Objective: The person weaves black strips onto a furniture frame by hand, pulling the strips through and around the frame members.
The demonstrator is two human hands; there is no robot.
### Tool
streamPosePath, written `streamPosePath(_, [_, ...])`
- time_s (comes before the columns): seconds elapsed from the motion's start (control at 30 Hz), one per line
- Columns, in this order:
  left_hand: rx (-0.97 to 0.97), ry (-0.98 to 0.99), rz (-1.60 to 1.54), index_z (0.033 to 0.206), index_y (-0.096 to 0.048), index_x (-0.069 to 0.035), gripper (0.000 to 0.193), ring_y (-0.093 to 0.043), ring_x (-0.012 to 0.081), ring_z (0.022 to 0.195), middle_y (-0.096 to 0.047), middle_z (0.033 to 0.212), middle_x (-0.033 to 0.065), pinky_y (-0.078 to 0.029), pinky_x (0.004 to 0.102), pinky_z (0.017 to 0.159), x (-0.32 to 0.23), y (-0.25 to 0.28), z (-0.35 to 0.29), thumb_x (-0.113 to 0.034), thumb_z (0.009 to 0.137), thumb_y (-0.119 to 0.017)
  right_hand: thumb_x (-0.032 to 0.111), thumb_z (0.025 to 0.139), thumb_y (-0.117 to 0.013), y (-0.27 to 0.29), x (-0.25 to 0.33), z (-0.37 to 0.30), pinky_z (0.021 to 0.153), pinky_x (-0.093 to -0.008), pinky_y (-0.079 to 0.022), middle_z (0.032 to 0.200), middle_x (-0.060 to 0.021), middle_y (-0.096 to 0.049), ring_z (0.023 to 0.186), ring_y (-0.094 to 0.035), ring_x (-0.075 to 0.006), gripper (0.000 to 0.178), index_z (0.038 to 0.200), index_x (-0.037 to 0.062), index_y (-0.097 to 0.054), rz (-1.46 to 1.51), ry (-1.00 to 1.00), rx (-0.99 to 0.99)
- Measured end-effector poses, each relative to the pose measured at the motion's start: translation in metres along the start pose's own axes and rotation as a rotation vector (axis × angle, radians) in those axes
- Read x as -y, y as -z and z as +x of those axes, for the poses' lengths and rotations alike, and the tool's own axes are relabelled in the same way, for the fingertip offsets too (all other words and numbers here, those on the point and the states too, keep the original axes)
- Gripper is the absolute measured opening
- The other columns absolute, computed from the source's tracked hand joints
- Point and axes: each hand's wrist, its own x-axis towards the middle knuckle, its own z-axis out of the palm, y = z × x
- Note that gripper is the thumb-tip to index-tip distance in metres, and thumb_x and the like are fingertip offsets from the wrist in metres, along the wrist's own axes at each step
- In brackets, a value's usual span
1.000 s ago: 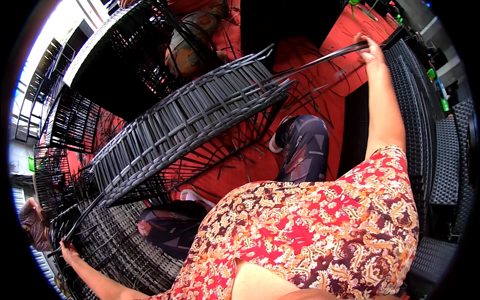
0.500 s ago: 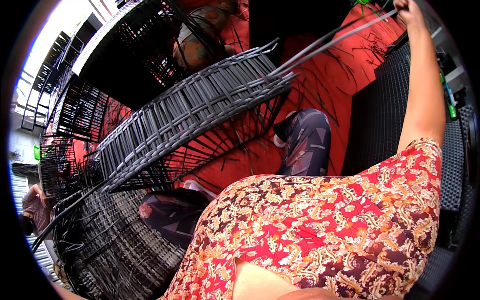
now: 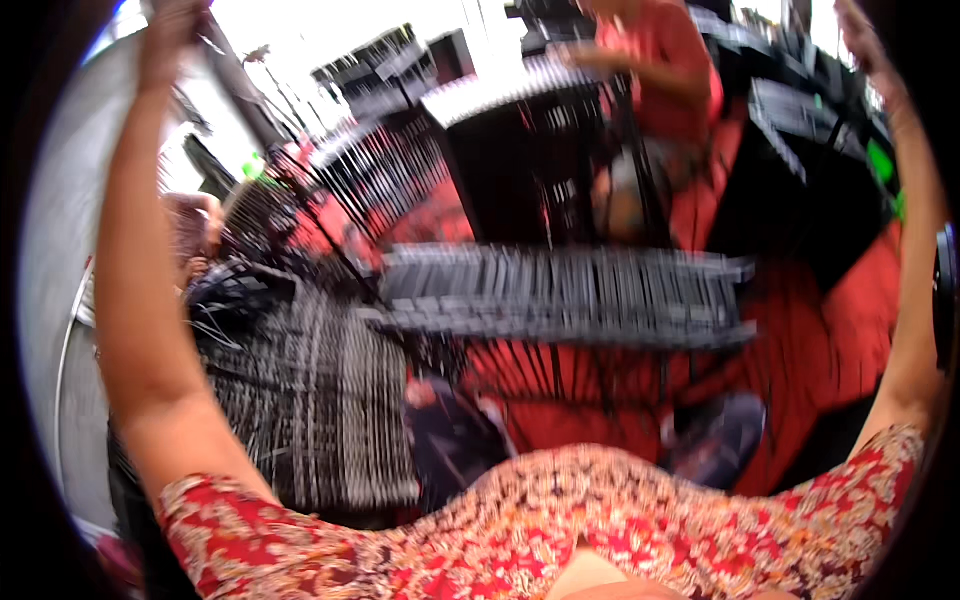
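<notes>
At upper left, left hand [image 3: 172, 35]: raised high, blurred; cannot tell whether grasping
Lower left, dark woven piece [image 3: 340, 400]: set just beside the knees [image 3: 445, 430], perhaps for easy reach
Centre, grey woven panel [image 3: 570, 295]: crosswise beyond the knees, probably to suit both arms
Upper right, right hand [image 3: 868, 50]: lifted wide, blurred; cannot tell whether holding anything

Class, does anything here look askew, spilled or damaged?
A dark tangle of strands at the left looks untidy against the even rows of the grey woven piece. Motion blur hides whether the slatted panel is damaged.
</notes>
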Motion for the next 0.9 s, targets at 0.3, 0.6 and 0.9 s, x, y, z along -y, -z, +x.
streamPosePath(0.3, [-0.107, 0.245, -0.717, 0.085, -0.057, -0.002, 0.025, -0.024, 0.0049, 0.042, -0.044, 0.063, -0.0031, -0.021, 0.0197, 0.04, -0.077, -0.196, -0.024, -0.026, 0.09, -0.05, 0.024, 0.086, -0.059, -0.153, 0.021, 0.025, 0.036, -0.0161, -0.029, 0.061, 0.0047, -0.044, 0.044, -0.036, -0.0014, 0.019, 0.084, 0.0057, -0.057, 0.277, -0.061, 0.265])
streamPosePath(0.6, [-0.045, 0.265, -0.9, 0.091, -0.055, -0.002, 0.024, -0.023, 0.004, 0.036, -0.036, 0.053, -0.0051, -0.018, 0.02, 0.035, -0.093, -0.213, -0.025, -0.024, 0.092, -0.044, 0.027, 0.083, -0.063, -0.154, 0.053, 0.046, 0.039, -0.0162, -0.029, 0.059, 0.0057, -0.045, 0.044, -0.035, -0.0019, 0.023, 0.084, 0.0066, -0.054, 0.402, -0.099, 0.221])
streamPosePath(0.9, [-0.153, -0.017, -0.874, 0.091, -0.057, -0.002, 0.022, -0.026, 0.0042, 0.039, -0.045, 0.057, -0.0033, -0.018, 0.0203, 0.036, -0.144, -0.153, -0.008, -0.022, 0.09, -0.048, 0.039, 0.087, -0.055, -0.098, 0.026, 0.063, 0.037, -0.0177, -0.02, 0.056, 0.0077, -0.036, 0.042, -0.028, -0.0019, 0.034, 0.085, 0.0049, -0.052, 0.018, -0.094, 0.07])
